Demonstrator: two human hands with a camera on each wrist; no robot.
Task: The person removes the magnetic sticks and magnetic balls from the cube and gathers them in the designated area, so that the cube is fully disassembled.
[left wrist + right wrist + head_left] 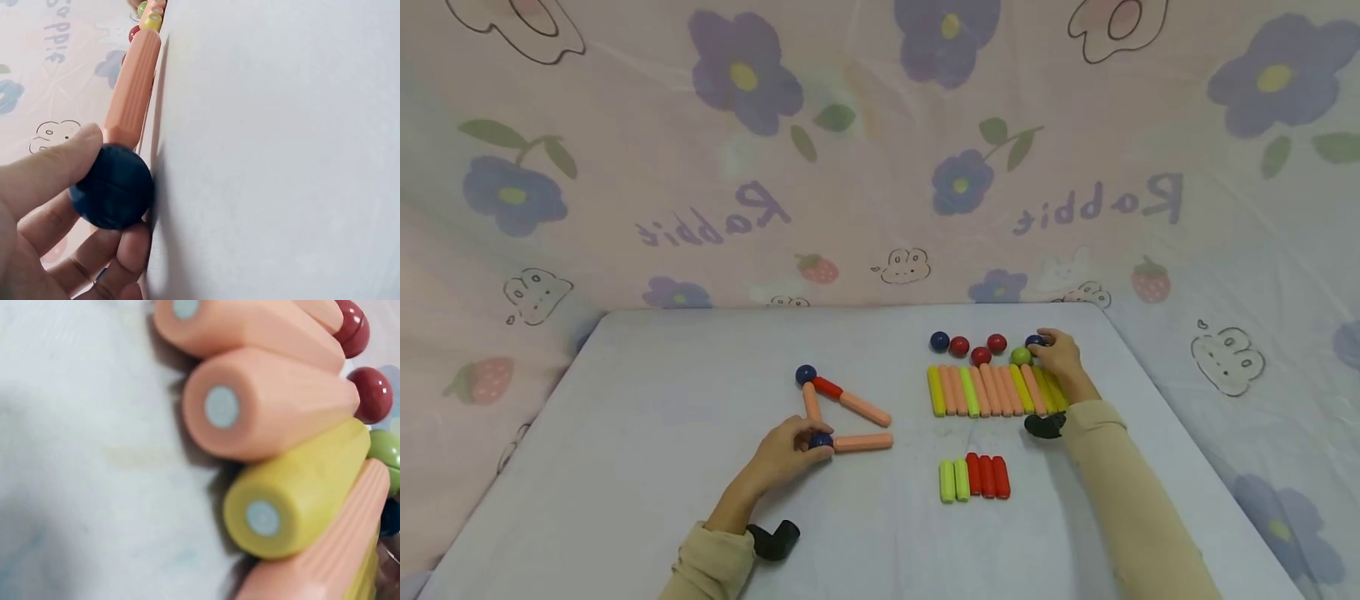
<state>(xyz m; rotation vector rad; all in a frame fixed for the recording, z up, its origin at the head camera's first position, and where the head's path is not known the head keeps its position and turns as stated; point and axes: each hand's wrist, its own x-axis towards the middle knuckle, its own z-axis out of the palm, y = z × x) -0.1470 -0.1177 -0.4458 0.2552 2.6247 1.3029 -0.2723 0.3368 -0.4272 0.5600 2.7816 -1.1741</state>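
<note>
My left hand (786, 452) holds a dark blue ball (112, 187) between thumb and fingers. One end of a peach rod (133, 87) touches that ball; in the head view it points right. A second peach rod (812, 402) runs from the held ball up to another blue ball (806, 374). From there a short red rod (827, 387) and a further peach rod (865, 409) slant down to the right. At the back right, my right hand (1060, 357) pinches a blue ball (1035, 341), partly hidden by its fingers, beside a green ball (1020, 356).
Red balls (959, 346) and a loose blue ball (939, 342) lie behind a row of peach and yellow-green rods (996, 390). Closer in, short green rods (955, 481) lie beside short red rods (988, 476). A patterned cloth (865, 167) hangs behind the white table (625, 433).
</note>
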